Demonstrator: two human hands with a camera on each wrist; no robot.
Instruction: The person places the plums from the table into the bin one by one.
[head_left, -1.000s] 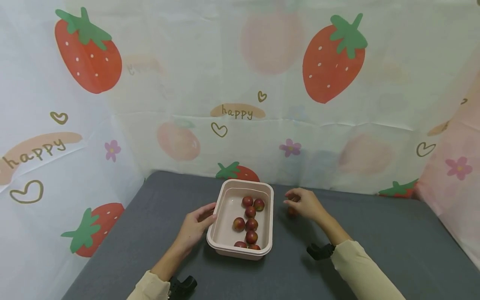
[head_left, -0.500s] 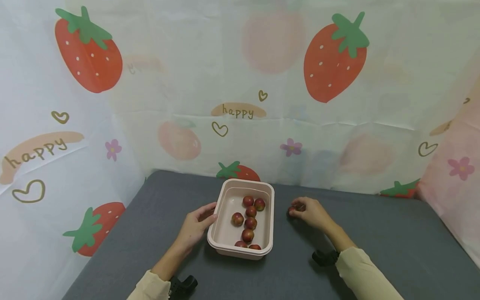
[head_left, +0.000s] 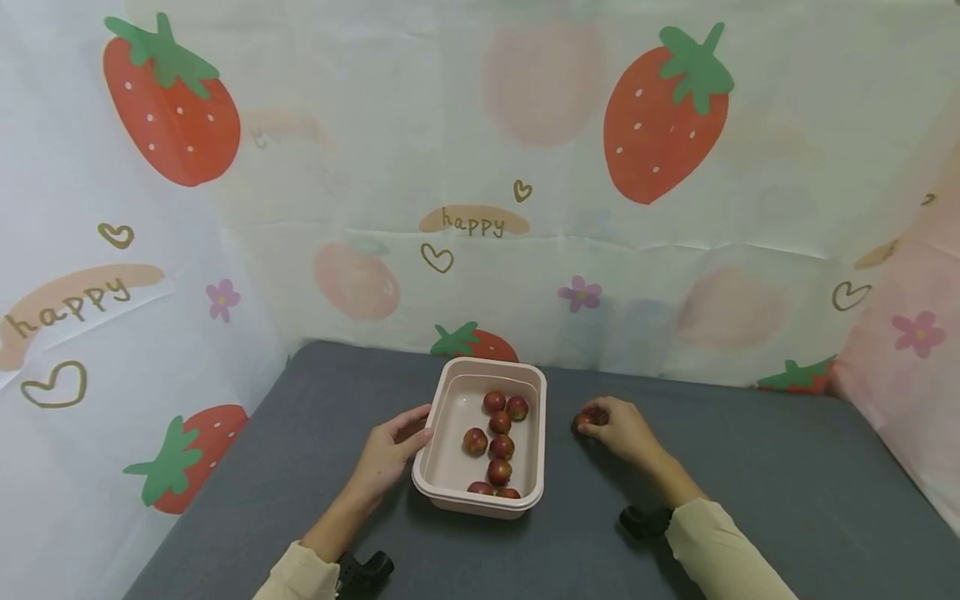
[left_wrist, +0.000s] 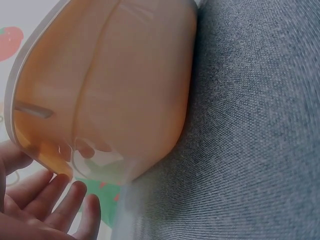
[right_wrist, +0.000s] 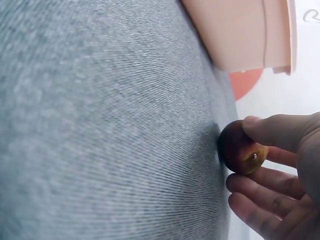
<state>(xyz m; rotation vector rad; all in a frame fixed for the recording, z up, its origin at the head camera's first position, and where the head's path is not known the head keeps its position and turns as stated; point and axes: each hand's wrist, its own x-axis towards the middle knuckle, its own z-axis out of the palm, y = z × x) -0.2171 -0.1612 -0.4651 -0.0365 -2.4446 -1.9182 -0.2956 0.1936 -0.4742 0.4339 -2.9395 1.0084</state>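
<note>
A pale pink plastic box [head_left: 450, 433] holds several small red plums [head_left: 500, 447]. At its left side is my left hand [head_left: 386, 454], with the thumb and fingertips at the rim. In the left wrist view the fingers of the left hand [left_wrist: 50, 202] lie spread and only slightly bent beside the box wall [left_wrist: 130, 90]. To the right of the box, my right hand [head_left: 624, 429] pinches a plum [head_left: 582, 420] low over the table. In the right wrist view this plum [right_wrist: 240, 148] is dark red with a yellowish end, and the thumb presses on it.
A grey cloth [head_left: 360, 375] covers the table. Behind it and along the sides hangs a white curtain [head_left: 480, 283] printed with strawberries, flowers and hearts. Black wrist cameras sit on both forearms, the right one [head_left: 645, 522] just above the cloth.
My right hand has come down onto the plum beside the box and pinches it now. Inside the box a few plums have rolled slightly. The left hand has stayed in place.
</note>
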